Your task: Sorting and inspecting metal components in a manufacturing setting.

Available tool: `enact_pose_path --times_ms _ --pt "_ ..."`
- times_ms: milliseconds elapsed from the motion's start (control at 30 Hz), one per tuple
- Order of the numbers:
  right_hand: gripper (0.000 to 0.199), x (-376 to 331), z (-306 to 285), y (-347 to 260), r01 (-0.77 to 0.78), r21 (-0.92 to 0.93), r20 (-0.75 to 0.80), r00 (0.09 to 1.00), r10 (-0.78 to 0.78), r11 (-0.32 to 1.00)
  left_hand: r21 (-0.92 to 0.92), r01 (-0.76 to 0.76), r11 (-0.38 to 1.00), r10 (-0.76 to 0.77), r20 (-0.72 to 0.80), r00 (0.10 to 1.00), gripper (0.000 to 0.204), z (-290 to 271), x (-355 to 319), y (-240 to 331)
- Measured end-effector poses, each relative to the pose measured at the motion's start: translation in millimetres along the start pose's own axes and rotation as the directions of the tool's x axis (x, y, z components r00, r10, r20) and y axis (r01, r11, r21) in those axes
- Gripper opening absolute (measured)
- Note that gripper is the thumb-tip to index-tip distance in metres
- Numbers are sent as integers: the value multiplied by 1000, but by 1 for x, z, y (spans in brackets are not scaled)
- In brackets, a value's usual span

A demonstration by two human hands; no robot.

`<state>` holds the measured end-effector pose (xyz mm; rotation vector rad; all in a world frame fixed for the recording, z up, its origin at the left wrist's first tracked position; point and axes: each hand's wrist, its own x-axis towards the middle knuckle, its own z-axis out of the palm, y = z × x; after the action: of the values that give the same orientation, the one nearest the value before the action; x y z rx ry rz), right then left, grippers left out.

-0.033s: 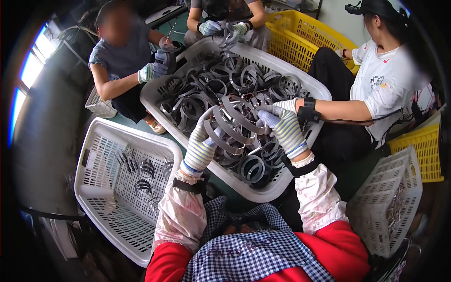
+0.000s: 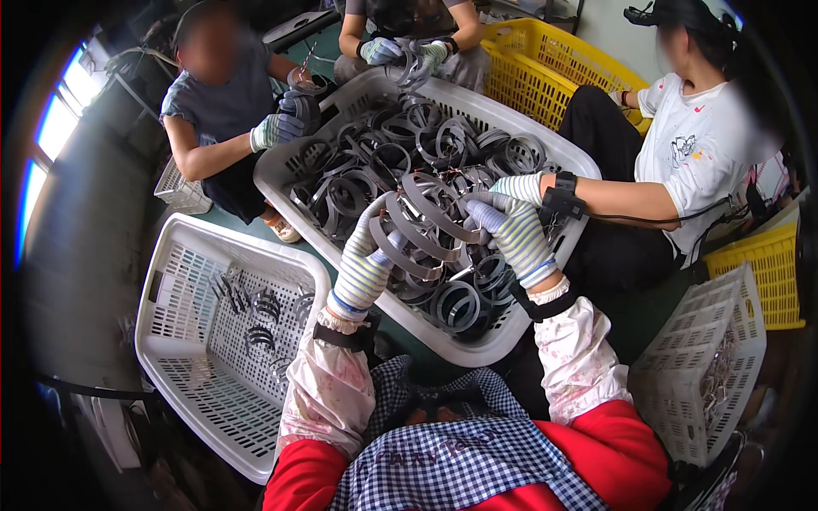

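Note:
Above the big white basket (image 2: 447,345), my two gloved hands hold a small bundle of grey ring-shaped metal bands (image 2: 417,234). My left hand (image 2: 362,264) is closed round the bundle's left side, its thumb along the bands. My right hand (image 2: 515,230) pinches the right side near the band ends; its fingertips are partly hidden. Several more grey bands (image 2: 456,307) lie heaped in the basket below. Just beyond my right hand, a co-worker's gloved hand (image 2: 517,187) reaches into the heap.
At my left stands a white basket (image 2: 230,426) with a few band bundles inside. A tilted white crate (image 2: 673,358) with thin pieces stands at my right, beside a yellow crate (image 2: 758,272). Two more co-workers handle bands across the big basket; yellow crates (image 2: 545,77) stand behind.
The co-worker's arm at the right has shifted slightly. My hands and the bands in them look unmoved.

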<state>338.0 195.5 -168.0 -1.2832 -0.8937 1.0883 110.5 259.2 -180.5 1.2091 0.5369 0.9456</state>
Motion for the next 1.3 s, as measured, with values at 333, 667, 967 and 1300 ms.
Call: enact_pose_path --times_ms 333,667,967,1300 --pt "35 1 1 9 -56 1 -95 994 56 998 -105 -30 994 23 -64 998 57 -4 0 -4" --pt "31 17 -8 19 -134 37 -19 991 134 990 81 -184 980 201 -355 913 60 -79 -52 96" --pt "37 23 -16 27 -171 -9 -20 985 171 985 126 326 937 -125 -750 650 38 -275 -153 68" --pt "34 40 -16 51 -282 46 129 953 274 958 80 996 -43 -183 -981 71 61 -449 -247 -149"
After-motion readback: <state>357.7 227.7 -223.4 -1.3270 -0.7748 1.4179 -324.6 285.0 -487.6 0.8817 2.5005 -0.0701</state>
